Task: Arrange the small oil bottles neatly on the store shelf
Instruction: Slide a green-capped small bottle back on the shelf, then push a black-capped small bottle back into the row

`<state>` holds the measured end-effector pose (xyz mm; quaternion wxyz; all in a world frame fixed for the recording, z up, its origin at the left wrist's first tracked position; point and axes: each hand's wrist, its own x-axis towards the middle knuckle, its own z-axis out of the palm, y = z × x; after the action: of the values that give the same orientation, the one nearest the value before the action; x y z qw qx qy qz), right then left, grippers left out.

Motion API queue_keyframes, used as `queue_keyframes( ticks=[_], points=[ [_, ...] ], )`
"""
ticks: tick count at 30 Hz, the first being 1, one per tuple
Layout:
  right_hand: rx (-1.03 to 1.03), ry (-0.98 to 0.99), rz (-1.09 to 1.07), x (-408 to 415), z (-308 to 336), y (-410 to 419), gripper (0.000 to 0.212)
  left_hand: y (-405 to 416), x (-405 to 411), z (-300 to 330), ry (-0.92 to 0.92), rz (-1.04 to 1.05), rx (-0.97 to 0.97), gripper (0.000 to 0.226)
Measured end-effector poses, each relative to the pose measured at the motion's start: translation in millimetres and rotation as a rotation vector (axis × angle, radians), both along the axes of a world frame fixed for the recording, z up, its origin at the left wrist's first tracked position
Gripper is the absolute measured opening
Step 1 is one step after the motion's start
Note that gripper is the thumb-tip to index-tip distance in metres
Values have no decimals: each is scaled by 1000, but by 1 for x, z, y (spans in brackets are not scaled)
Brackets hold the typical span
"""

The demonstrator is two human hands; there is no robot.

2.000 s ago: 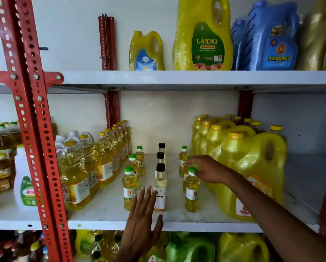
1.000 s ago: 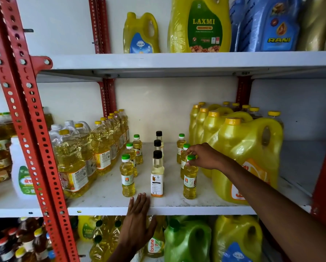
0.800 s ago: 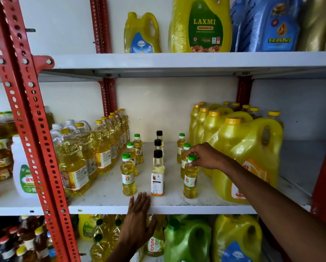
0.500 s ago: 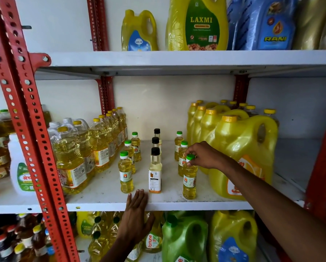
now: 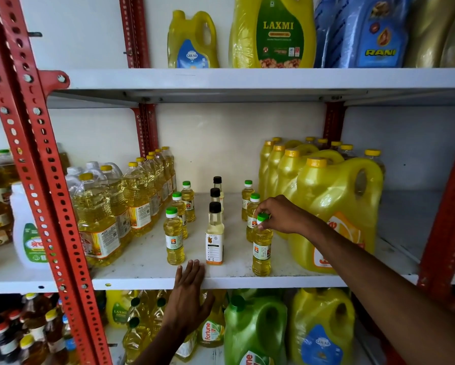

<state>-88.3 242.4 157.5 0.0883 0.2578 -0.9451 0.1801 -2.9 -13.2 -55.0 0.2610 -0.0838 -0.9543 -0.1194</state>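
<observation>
Small oil bottles stand in three rows running front to back on the middle white shelf [image 5: 147,262]. The left row [image 5: 173,238] has green caps, the centre row [image 5: 214,234] black caps, the right row green caps. My right hand [image 5: 281,216] grips the neck of the front right bottle [image 5: 262,248], fingers around its green cap; the bottle stands upright on the shelf. My left hand [image 5: 189,293] rests flat with fingers apart on the shelf's front edge, just in front of the left and centre rows, holding nothing.
Larger clear oil bottles [image 5: 108,206] crowd the left of the shelf. Big yellow jugs [image 5: 334,206] stand close on the right, next to my right hand. A red perforated upright [image 5: 40,180] crosses the left foreground. Jugs fill the shelves above and below.
My right hand has stayed on the front right bottle's cap. My left hand slid back from the shelf surface to its front edge. The view shifted slightly.
</observation>
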Motion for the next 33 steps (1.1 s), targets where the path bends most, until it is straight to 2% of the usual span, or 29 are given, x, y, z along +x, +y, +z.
queue_keyframes(
  ticks=[7,13,16,19,21,27,33],
  points=[
    [25,-8,-8,0,0,3,49,-1,0,1,-2,2,-13,75],
    [100,-46,-17,0,6,2,68,-18,2,-5,38,-14,-53,75],
    [96,39,-14,2,16,-7,79,-32,8,-4,39,-5,-58,72],
    [-29,188,71,6,23,-37,66,-43,13,0,29,-17,-60,68],
    [-40,215,160,8,24,-63,56,-46,14,1,38,-31,-50,67],
    [157,33,262,-12,20,-104,51,-46,10,-1,52,-25,-4,69],
    [149,-29,220,-25,24,-110,38,-48,7,-6,58,-33,5,70]
  ],
)
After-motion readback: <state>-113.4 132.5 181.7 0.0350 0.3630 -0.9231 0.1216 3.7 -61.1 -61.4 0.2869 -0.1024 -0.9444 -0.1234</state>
